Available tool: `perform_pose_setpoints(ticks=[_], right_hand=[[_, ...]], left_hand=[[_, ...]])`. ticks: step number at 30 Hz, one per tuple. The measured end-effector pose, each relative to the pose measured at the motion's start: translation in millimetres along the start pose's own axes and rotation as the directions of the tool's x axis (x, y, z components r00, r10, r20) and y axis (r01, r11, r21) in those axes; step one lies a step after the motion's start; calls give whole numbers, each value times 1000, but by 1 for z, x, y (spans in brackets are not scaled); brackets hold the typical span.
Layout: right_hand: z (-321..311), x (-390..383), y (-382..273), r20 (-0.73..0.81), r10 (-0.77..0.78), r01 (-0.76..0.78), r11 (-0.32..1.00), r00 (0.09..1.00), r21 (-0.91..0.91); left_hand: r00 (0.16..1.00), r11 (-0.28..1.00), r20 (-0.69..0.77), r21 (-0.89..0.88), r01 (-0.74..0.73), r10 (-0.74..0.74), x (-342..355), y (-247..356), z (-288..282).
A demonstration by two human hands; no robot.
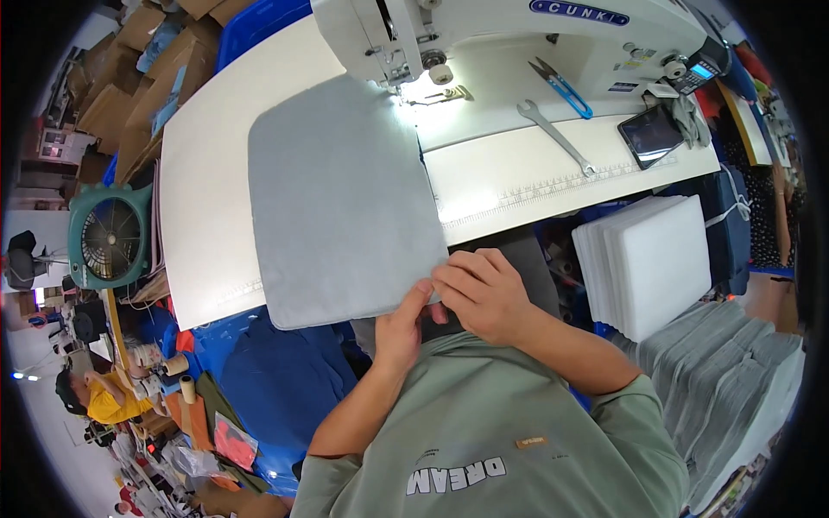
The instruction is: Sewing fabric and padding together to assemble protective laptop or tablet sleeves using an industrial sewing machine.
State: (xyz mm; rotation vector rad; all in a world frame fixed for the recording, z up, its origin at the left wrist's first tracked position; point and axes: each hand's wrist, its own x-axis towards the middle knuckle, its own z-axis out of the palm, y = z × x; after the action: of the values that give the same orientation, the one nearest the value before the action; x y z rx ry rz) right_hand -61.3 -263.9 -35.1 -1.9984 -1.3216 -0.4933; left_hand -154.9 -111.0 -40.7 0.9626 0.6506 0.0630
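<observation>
The sewing machine (pixel 509 52) stands at the far side of the white surface (pixel 203 224), with its lamp on. The grey cloth (pixel 341 207) lies on the near side of the machine; its far end reaches below the machine's head, which covers a small part of it. At the corner farthest from the machine, the left hand (pixel 401 326) and the right hand (pixel 482 295) are close together, both pinching the edge of the cloth.

Under the arm of the machine lie blue scissors (pixel 568 93), and a little nearer than these, a wrench (pixel 557 138); both are apart from the cloth. At the right end of the machine are a phone (pixel 651 136) and a rag (pixel 689 121). Below the machine's right end stand white pads (pixel 643 263) in a stack and, lower, a grey pile (pixel 734 388). Left of the machine are cardboard boxes (pixel 173 73) and a green fan (pixel 110 237).
</observation>
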Motion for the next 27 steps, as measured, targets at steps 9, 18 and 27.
perform_pose_setpoints(ticks=[9,18,27], right_hand=[[7,-9,2,6,9,-9,999,1000,37],[0,-3,9,-34,27,-24,996,999,89],[-1,36,44,-5,19,-18,996,1000,82]], left_hand=[[853,713,-65,583,-389,518,77,169,-51],[594,-345,685,727,-593,421,93,85,54],[545,-498,740,671,-549,395,135,97,65]])
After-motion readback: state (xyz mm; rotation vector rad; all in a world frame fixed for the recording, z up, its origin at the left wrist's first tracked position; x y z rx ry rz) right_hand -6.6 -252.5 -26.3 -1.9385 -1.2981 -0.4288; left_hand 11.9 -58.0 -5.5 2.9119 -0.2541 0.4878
